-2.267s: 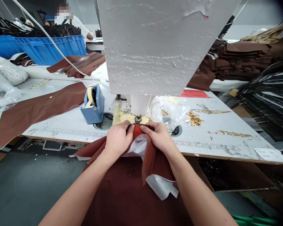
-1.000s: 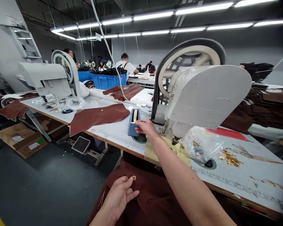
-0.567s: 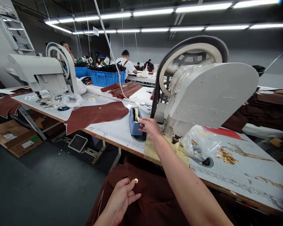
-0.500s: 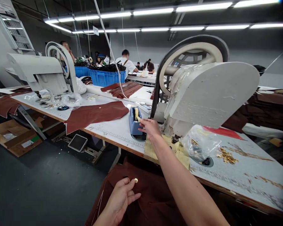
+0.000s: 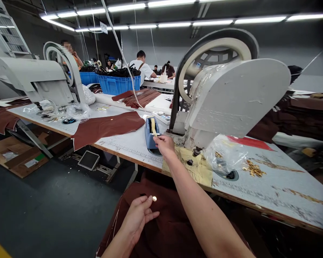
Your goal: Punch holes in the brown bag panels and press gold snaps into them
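Low down, the left hand (image 5: 138,214) has thumb and forefinger pinched on a small round shiny gold button (image 5: 154,199), over dark brown cloth (image 5: 165,218). The right hand (image 5: 166,145) pinches the end of a pale yellow tape strip (image 5: 153,126) at a blue plastic tape dispenser (image 5: 148,137), standing on a worn whitish table (image 5: 121,142) near a white machine (image 5: 239,96).

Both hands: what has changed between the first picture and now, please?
The left hand drew back, a gold disc at its thumb. The right hand let go under the machine, moved left and grips the tape end. The dispenser and gold pile stayed in place.
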Demonstrator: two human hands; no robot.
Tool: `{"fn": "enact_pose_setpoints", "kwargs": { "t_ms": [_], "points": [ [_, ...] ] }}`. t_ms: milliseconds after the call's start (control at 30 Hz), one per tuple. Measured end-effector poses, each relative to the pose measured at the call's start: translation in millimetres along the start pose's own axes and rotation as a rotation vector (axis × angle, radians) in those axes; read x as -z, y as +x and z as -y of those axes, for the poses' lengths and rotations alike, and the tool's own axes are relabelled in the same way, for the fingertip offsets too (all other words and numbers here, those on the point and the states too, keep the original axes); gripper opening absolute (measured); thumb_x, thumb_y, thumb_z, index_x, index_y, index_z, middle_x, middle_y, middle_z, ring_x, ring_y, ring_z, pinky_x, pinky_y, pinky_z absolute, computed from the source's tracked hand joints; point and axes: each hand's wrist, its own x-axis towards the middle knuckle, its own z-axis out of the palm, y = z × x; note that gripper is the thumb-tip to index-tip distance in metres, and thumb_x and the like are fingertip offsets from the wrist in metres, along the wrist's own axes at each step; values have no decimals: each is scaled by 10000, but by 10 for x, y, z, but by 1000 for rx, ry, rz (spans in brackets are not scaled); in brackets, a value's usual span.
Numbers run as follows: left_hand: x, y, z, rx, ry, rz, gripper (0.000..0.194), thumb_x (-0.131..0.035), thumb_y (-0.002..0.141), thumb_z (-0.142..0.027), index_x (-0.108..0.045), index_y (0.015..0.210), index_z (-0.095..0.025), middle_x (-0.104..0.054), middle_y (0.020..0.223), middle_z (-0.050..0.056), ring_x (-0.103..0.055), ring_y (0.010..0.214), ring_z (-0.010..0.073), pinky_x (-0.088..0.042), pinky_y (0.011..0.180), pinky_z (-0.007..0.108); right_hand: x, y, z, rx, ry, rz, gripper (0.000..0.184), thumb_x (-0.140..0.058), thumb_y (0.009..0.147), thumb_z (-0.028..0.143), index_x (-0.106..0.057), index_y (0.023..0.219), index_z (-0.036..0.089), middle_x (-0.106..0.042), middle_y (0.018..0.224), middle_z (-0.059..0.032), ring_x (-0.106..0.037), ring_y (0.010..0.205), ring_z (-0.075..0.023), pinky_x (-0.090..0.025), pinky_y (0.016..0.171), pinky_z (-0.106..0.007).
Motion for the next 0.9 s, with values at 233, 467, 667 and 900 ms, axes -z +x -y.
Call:
{"fn": "enact_pose_setpoints", "kwargs": {
  "t_ms": [233, 467, 667, 900],
  "points": [
    [-41, -167, -310, -178, 144, 147, 314, -792, 791, -404, -689, 843, -112, -653, 870, 36, -598, 749, 115, -596, 888, 412, 407, -937, -50, 37, 26, 294, 303, -643, 876, 473, -722, 866, 181, -678, 737, -18, -636, 671, -157, -527, 650, -264],
    [-141, -295, -307, -242, 311, 203, 375, -715, 832, -492, -722, 819, -118, -662, 845, 48, -621, 891, 175, -545, 873, 342, 654, -1829, -173, 192, -209, 595, 277, -567, 953, 369, -746, 833, 195, -728, 838, -18, -640, 730, -158, -466, 682, -254],
    [-238, -331, -180, -273, 371, 195, 384, -683, 853, -488, -670, 727, -125, -636, 797, 26, -596, 837, 150, -538, 859, 327, 693, -1846, -195, 247, -365, 553, 260, -565, 932, 298, -751, 774, 207, -732, 762, -7, -629, 675, -158, -440, 666, -266],
    [-217, -332, -187, -279, 409, 184, 393, -671, 850, -523, -702, 803, -135, -673, 866, 42, -627, 885, 171, -556, 856, 324, 679, -1825, -283, 156, -399, 553, 350, -580, 916, 398, -730, 659, 214, -684, 617, 3, -565, 558, -145, -372, 557, -273]
  ]
}}
